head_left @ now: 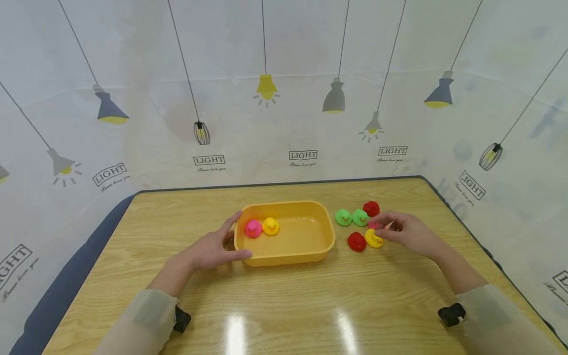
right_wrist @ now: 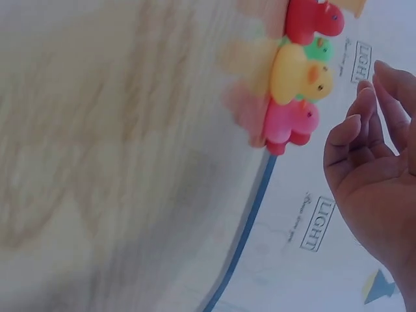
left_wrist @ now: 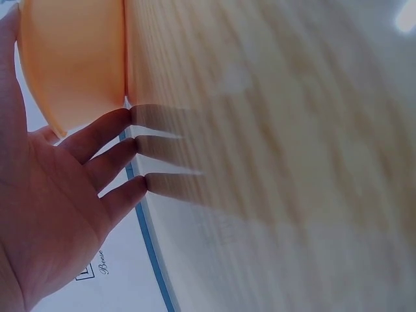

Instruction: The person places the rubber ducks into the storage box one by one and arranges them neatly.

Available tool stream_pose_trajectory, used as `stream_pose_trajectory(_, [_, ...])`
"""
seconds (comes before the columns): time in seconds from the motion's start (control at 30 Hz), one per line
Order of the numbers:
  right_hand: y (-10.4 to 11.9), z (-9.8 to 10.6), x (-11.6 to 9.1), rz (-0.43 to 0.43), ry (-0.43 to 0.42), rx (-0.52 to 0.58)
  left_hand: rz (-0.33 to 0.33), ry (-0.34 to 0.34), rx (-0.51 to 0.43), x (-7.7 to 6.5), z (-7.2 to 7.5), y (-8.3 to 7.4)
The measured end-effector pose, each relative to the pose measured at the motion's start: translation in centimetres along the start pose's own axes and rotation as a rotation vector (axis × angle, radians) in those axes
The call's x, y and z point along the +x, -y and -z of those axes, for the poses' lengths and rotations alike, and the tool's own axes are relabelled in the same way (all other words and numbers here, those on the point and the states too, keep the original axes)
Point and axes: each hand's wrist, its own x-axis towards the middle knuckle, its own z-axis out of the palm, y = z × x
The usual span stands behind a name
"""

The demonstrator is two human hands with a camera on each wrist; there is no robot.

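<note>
My left hand (head_left: 208, 250) rests at the left end of the orange plastic tray (head_left: 306, 257), thumb along its near rim and index finger by the far corner. In the left wrist view the other fingers (left_wrist: 110, 166) stand straight and spread, tips at the table. Inside the tray sit a pink toy duck (head_left: 253, 228) and a yellow toy duck (head_left: 270, 226). Over to the right, my right hand (head_left: 410, 234) hovers above another yellow duck (head_left: 374, 239) and a partly covered pink duck (right_wrist: 290, 122). Its fingers bend loosely with nothing between them.
Two green ducks (head_left: 352, 217) stand right of the tray. One red duck (head_left: 371, 208) is behind them, another red duck (head_left: 357, 241) in front. The wooden table (head_left: 284, 301) has a dark edge, with a lamp-patterned sheet (head_left: 284, 123) behind.
</note>
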Motion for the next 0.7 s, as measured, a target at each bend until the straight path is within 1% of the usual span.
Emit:
stream_pose_trajectory(0.07, [-0.6, 0.3, -0.1, -0.010, 0.001, 0.007, -0.001, -0.001, 0.000, 0.0, 0.0, 0.0])
stream_pose_trajectory(0.3, [-2.3, 0.8, -0.2, -0.063, 0.067, 0.020, 0.003, -0.002, 0.009, 0.1, 0.0, 0.2])
stream_pose_trajectory(0.53, [-2.7, 0.6, 0.0, -0.096, 0.130, 0.049, 0.000, -0.005, 0.013, 0.1, -0.1, 0.2])
stream_pose_trajectory(0.7, [-2.7, 0.3, 0.2, -0.100, 0.142, 0.030, 0.002, -0.004, 0.013, 0.1, 0.0, 0.2])
